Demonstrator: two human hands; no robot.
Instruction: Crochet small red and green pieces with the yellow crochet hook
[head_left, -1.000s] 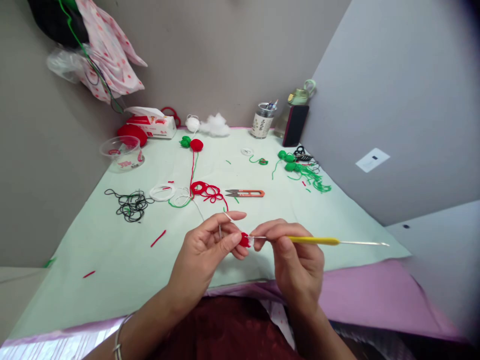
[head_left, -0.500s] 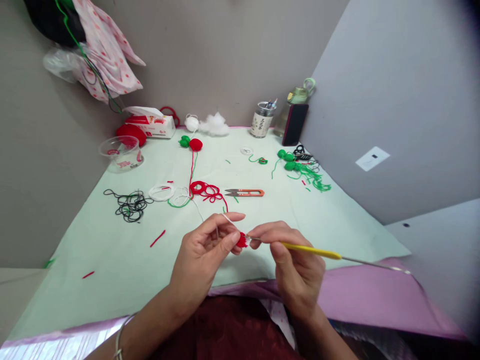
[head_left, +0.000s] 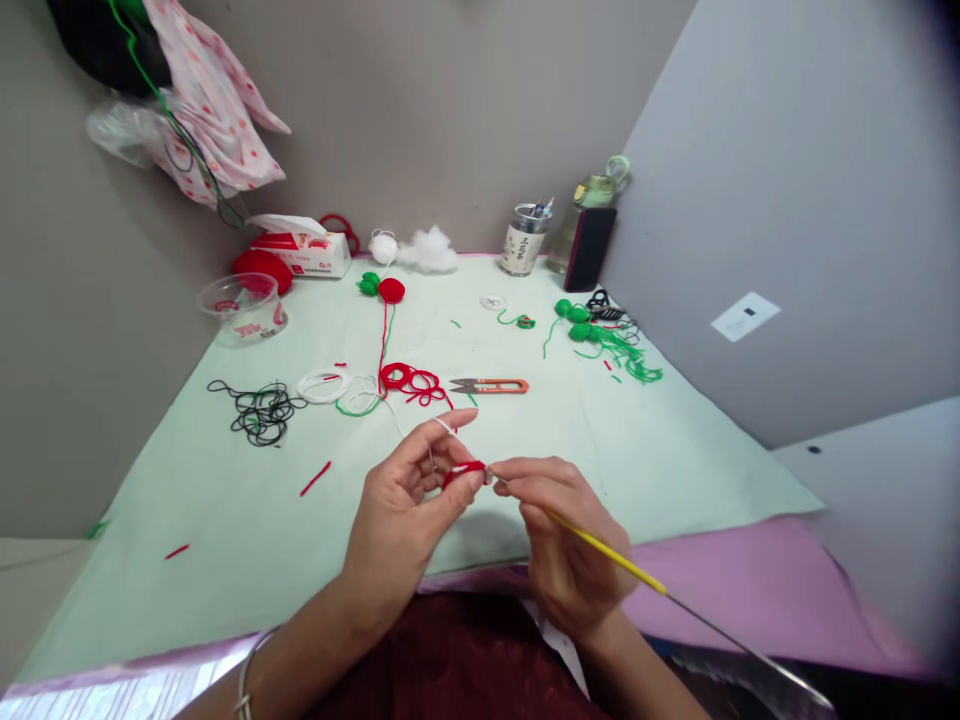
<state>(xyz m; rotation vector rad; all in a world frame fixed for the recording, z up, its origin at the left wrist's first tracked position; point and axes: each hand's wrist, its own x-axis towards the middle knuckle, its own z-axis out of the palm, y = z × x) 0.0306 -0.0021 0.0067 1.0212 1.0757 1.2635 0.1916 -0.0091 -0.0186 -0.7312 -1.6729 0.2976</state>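
Observation:
Between the thumb and fingers of my left hand (head_left: pixel 405 500) is a small red and white crochet piece (head_left: pixel 466 469). White yarn (head_left: pixel 444 426) runs over the raised index finger of that hand. My right hand (head_left: pixel 574 540) is closed round a crochet hook with a yellow handle (head_left: pixel 626 562); its metal shaft slants down to the right. The hook's tip is at the right edge of the piece, partly hidden by fingers. Beyond my hands lie a coil of red yarn (head_left: pixel 397 377) and orange thread snips (head_left: pixel 499 386).
Black cord (head_left: pixel 262 412) and white yarn (head_left: pixel 322 386) lie at left. Farther back stand a clear tub (head_left: pixel 255 315), a tissue box (head_left: pixel 319 258), a pen jar (head_left: pixel 523 243) and a phone (head_left: pixel 591 248). Green yarn pieces (head_left: pixel 630 355) lie at right.
The hook's rear end has swung downward, and my right hand has shifted slightly left and down. In my left hand the red piece has turned and moved slightly left.

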